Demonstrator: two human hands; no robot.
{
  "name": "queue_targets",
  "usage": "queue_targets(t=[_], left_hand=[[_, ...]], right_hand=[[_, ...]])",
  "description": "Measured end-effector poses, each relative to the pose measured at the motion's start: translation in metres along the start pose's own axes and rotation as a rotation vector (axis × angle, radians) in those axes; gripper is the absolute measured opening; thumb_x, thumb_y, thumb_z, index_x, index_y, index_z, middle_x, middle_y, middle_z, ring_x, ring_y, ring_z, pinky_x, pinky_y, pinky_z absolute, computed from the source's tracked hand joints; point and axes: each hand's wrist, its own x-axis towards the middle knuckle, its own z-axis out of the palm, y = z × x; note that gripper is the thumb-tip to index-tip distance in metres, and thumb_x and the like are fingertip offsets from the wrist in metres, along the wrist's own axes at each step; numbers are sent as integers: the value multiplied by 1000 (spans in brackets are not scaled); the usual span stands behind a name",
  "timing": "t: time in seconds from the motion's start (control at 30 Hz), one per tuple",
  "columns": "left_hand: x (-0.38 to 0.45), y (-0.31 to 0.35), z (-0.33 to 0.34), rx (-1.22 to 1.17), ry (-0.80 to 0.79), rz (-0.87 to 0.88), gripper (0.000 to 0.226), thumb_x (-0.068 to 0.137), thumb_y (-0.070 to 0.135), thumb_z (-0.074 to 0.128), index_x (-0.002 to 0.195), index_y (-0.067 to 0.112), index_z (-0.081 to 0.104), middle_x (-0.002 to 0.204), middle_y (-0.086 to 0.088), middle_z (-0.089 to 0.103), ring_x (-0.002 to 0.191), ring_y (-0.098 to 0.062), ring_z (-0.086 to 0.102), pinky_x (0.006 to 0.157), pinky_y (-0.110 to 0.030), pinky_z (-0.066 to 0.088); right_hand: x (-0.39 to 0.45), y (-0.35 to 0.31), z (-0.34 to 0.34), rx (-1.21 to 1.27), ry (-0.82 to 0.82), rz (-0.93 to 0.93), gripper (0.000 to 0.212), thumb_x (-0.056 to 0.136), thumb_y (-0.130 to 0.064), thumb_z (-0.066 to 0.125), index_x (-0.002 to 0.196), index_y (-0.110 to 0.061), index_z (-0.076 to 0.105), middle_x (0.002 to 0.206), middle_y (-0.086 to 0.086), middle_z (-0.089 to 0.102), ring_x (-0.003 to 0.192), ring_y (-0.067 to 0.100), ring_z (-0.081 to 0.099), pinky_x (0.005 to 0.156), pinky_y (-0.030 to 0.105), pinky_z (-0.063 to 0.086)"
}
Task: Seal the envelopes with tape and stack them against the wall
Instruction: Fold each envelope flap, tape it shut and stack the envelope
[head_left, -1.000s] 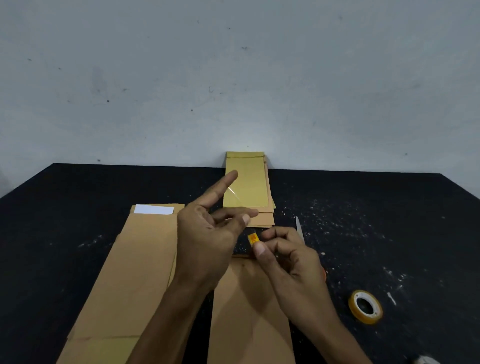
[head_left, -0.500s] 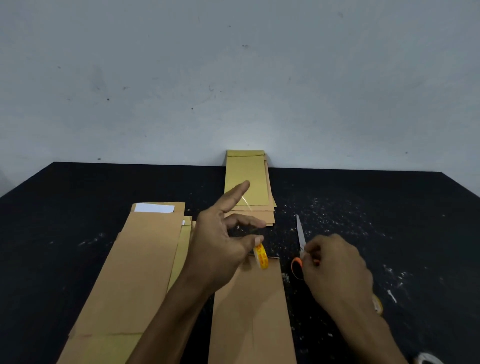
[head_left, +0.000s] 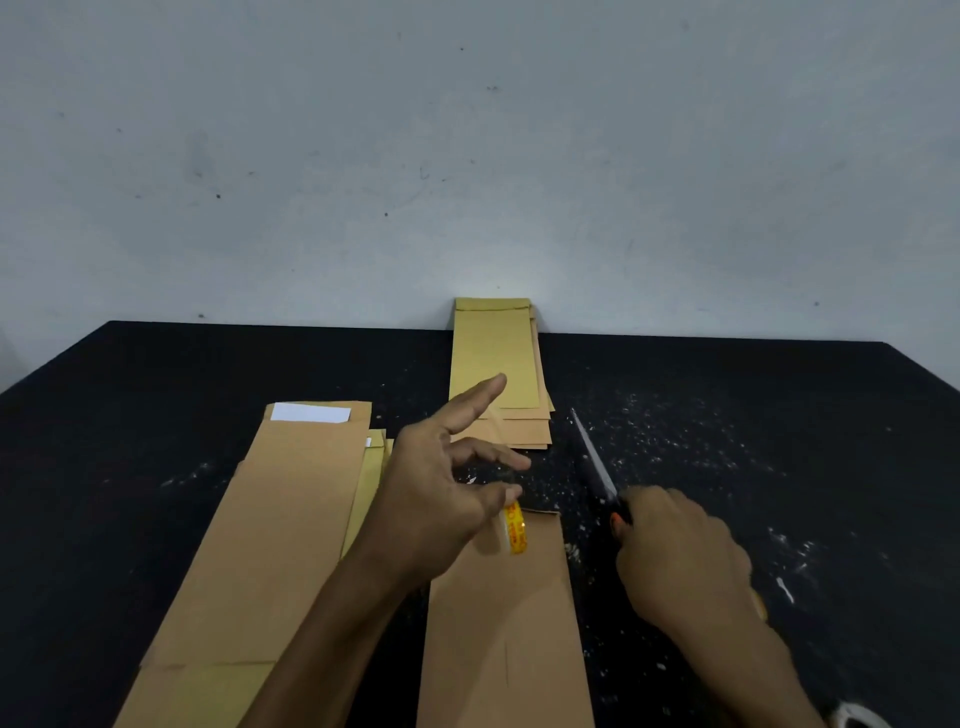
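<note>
A brown envelope (head_left: 504, 623) lies in front of me on the black table (head_left: 779, 415). My left hand (head_left: 441, 499) hovers over its far end with the index finger stretched out. A clear tape strip runs from that fingertip down to my thumb, and a small yellow tape roll (head_left: 514, 527) hangs below the thumb. To the right, my right hand (head_left: 675, 556) grips the orange handle of the scissors (head_left: 595, 462), whose blades point away along the table. A stack of envelopes (head_left: 493, 364) leans against the wall (head_left: 467, 156).
A pile of brown envelopes (head_left: 280, 519) lies at the left, the top one with a white strip at its far end. A second tape roll (head_left: 761, 605) peeks out behind my right wrist. A white object (head_left: 857, 717) sits at the bottom right. White specks dot the table.
My right hand let go of the tape roll, moved right and took hold of the scissors. The roll now hangs from the strip held by my left hand.
</note>
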Motion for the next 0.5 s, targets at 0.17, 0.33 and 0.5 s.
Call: queue_targets(t=[0.17,0.33,0.5], left_hand=[[1,-2,-8,4,31,-8,91,73,-18,74,147,25,44,118,17,68,96,-12,72,95,-49,55],[4,5,-22,-31,60,25,89,74,-19,72,147,23,43,136,-7,60,97,-15,72,80,-45,62],[4,11,-44,0,69,60,91,73,-20,73,149,20,41,142,-5,55,99,-18,72,78,-41,62]], right_hand=[[5,11,0,858,-26,-163,36,98,3,51,107,-31,61,94,3,71,83,20,72,67,38,62],[3,3,-2,1179,-136,-346,32,71,-21,83,102,-21,77,82,16,72,73,24,69,68,26,56],[1,6,-10,1195,-279,-329,35,57,-23,87,92,-22,82,77,25,67,62,15,61,60,21,51]])
